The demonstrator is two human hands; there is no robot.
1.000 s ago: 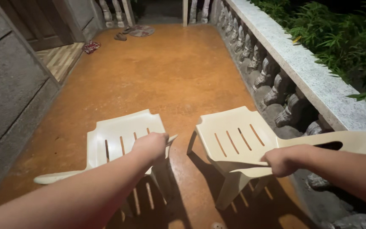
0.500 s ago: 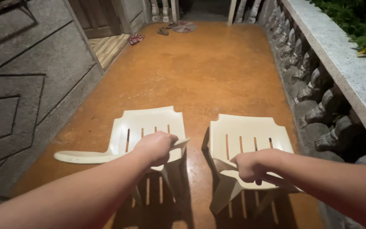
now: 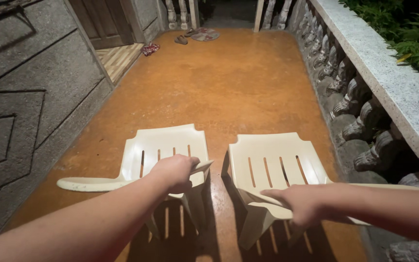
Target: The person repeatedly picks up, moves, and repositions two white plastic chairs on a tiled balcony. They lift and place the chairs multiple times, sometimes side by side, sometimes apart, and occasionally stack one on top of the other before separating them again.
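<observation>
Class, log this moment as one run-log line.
left hand: shut on left chair | right hand: open, flat on right chair | orange floor

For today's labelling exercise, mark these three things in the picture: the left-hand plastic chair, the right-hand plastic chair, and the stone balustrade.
left plastic chair (image 3: 168, 140): head view, on the bare front of its slatted seat.
right plastic chair (image 3: 267, 148): head view, on the seat above the slots.
stone balustrade (image 3: 379, 63): head view, on the speckled top rail.

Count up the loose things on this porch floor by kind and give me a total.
Chairs: 2, the left chair in the left hand and the right chair under the right hand
Sandals: 2, a brown pair
Mat: 1, round
Red cloth: 1
Total: 6
</observation>
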